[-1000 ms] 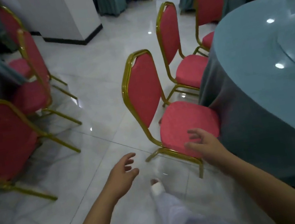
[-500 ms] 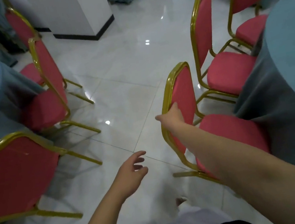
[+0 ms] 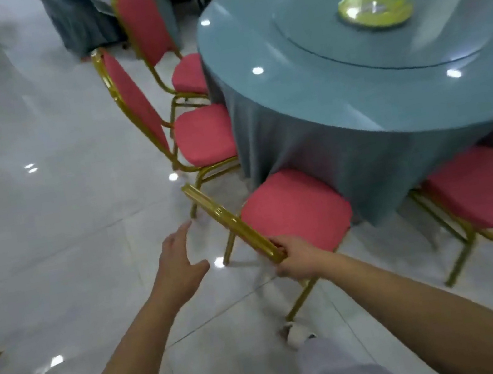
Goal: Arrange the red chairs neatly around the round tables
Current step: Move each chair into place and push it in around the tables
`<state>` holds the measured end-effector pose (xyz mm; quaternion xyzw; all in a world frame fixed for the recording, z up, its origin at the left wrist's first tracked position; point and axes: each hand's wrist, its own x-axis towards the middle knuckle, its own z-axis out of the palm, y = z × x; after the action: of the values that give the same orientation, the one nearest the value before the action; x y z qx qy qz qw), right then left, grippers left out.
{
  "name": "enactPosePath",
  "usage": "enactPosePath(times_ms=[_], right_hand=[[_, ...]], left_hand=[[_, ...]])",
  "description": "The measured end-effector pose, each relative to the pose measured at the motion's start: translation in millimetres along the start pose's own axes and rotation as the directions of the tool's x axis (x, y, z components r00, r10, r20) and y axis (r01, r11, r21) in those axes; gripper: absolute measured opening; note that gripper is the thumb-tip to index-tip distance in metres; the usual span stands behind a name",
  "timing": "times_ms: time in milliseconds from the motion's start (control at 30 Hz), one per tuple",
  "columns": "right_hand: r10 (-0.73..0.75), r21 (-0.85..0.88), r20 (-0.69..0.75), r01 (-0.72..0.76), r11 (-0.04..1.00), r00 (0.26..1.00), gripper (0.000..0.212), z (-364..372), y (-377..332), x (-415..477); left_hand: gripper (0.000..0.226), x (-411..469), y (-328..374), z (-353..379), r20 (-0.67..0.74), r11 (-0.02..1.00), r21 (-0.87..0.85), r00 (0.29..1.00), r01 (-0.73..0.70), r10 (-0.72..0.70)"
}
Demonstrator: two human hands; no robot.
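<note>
Red-cushioned, gold-metal-framed chair [image 3: 295, 211] is set w/ seat front at the round blue-clothed desk [image 3: 282, 58]. Its top rail, on the side away from desk, is clasped at one end by right grip [image 3: 295, 257]. Left grip [image 3: 179, 261], spread, is held nr the rail's free end, not touching.

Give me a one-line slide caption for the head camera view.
Right hand grips the gold back rail of a red chair at a blue-draped round table; left hand hovers open beside it.

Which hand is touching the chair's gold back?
Touching: the right hand. The head view shows it gripping the gold back; the left hand is apart.
</note>
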<state>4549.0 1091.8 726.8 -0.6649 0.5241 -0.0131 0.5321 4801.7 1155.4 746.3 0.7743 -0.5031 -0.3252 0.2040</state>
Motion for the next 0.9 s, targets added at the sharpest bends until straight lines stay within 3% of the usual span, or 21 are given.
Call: enactPosePath(times_ms=[100, 167, 267, 400, 567, 800, 900], right_hand=[[0.054, -0.052, -0.104, -0.060, 0.997, 0.993, 0.062, -28.3, 49.3, -53.0], [0.104, -0.032, -0.186, -0.112, 0.993, 0.977, 0.065, -42.8, 78.4, -87.7], [0.189, 0.010, -0.317, -0.196, 0.981, 0.929, 0.073, -56.2, 118.4, -134.2], [0.274, 0.025, -0.443, -0.294, 0.956, 0.854, 0.073, -66.6, 159.5, -166.2], [0.255, 0.013, -0.499, -0.286, 0.958, 0.828, 0.067, -99.4, 180.1, -157.9], [0.204, 0.115, -0.515, -0.169, 0.979, 0.832, 0.057, -152.3, 182.4, -112.7], [0.182, 0.115, -0.491, -0.144, 0.983, 0.852, 0.060, -154.7, 179.4, -97.3]], left_hand=[[0.104, 23.6, 24.6, 19.1, 0.121, 0.967, 0.213, 0.985, -0.143, 0.119], [0.101, 32.9, 38.0, 37.8, 0.207, 0.896, 0.354, 0.957, -0.267, 0.204], [0.077, 34.2, 59.3, 71.2, 0.348, 0.839, 0.380, 0.900, -0.390, 0.261], [0.025, 18.4, 85.0, 116.7, 0.527, 0.767, 0.312, 0.774, -0.561, 0.352], [0.022, 32.2, 118.6, 137.6, 0.533, 0.747, 0.313, 0.760, -0.586, 0.372], [0.014, 81.8, 163.7, 152.3, 0.449, 0.812, 0.336, 0.839, -0.477, 0.307], [0.022, 96.8, 161.4, 146.2, 0.431, 0.809, 0.360, 0.852, -0.465, 0.297]])
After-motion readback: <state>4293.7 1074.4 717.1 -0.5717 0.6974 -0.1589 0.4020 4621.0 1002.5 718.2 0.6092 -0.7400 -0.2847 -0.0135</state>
